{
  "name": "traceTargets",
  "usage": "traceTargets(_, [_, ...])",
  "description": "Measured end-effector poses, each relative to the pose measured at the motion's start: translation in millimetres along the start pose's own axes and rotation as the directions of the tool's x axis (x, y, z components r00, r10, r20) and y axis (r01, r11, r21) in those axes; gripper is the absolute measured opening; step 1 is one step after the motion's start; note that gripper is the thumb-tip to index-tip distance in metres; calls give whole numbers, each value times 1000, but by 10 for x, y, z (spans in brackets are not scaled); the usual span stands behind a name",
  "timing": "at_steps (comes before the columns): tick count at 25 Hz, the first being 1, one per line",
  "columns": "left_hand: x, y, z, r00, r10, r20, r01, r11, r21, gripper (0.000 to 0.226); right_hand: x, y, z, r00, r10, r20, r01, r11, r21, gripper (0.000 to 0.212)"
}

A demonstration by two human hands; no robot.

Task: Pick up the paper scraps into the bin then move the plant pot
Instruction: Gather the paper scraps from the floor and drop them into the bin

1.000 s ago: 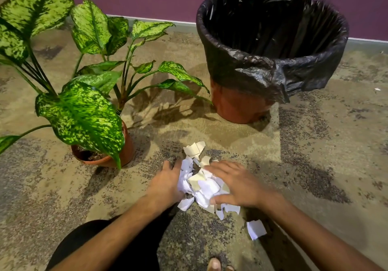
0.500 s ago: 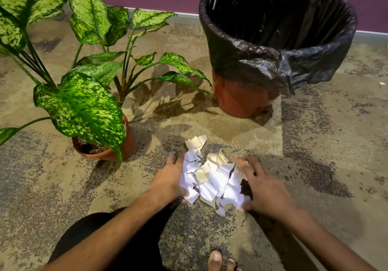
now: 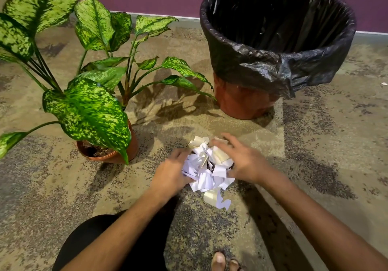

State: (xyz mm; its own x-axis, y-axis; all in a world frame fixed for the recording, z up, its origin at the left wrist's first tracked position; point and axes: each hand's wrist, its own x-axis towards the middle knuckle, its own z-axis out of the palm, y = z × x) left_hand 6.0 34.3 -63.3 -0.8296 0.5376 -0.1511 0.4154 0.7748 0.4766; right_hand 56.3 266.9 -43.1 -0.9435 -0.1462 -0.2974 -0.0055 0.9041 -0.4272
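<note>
A heap of white paper scraps [image 3: 206,168] is bunched on the carpet between my hands. My left hand [image 3: 171,173] presses against the heap's left side, and my right hand [image 3: 241,161] cups it from the right with fingers curved over the top. One loose scrap [image 3: 217,199] lies just below the heap. The bin [image 3: 241,100], brown with a black bag [image 3: 279,67] over its rim, stands behind the heap to the right. The brown plant pot [image 3: 113,158], with large speckled green leaves [image 3: 88,111], stands to the left of the heap.
A purple wall with a pale skirting runs along the back. My bare toes [image 3: 222,261] show at the bottom edge and my dark-clothed knee [image 3: 94,241] at the lower left. A tiny white fleck [image 3: 383,83] lies on the carpet at the far right.
Both hands have pushed inward, squeezing the spread scraps into a tighter, raised heap. The right hand moved from the heap's lower right up over its right side.
</note>
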Motion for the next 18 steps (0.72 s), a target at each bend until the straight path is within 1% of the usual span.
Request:
traceTargets(2, [18, -106, -109, 997, -69, 22, 68, 996, 49, 100, -74, 153, -116, 994, 106, 6, -106, 993, -48, 117])
traceTargets(4, [30, -150, -178, 991, -85, 101, 87, 996, -17, 107, -107, 312, -202, 985, 172, 28, -167, 978, -128, 112])
traceTargets(5, [33, -145, -195, 988, -85, 128, 96, 992, -86, 104, -107, 371, -216, 982, 184, 42, -178, 977, -114, 108])
traceTargets(7, [35, -112, -208, 983, -116, 143, 151, 952, -267, 94, -68, 425, -196, 979, 186, 79, -187, 982, -4, 98])
traceTargets(9, [50, -40, -220, 974, -179, 135, 219, 886, -408, 82, 21, 416, -137, 986, 153, 69, -159, 983, 90, 77])
traceTargets(10, [67, -15, -210, 974, -189, 126, 225, 877, -425, 78, 77, 380, -109, 991, 128, 38, -132, 983, 130, 65])
traceTargets(11, [87, 6, -189, 977, -176, 118, 210, 891, -403, 75, 130, 321, -90, 995, 99, 14, -100, 981, 169, 57])
traceTargets(12, [108, 27, -161, 981, -152, 120, 185, 915, -359, 74, 176, 246, -74, 998, 60, 13, -61, 981, 186, 56])
traceTargets(13, [123, 50, -126, 983, -128, 132, 164, 937, -310, 74, 218, 171, -47, 999, 14, 35, -20, 985, 173, 59])
traceTargets(15, [160, 86, -40, 984, -88, 153, 124, 961, -249, 73, 270, 17, 42, 995, -45, 89, 41, 998, 54, 68])
traceTargets(16, [177, 97, -6, 986, -73, 148, 106, 967, -232, 69, 276, -48, 88, 994, -60, 89, 61, 998, -13, 68])
traceTargets(18, [199, 112, 19, 989, -77, 127, 101, 976, -191, 54, 271, -119, 128, 997, -73, 31, 74, 995, -63, 57])
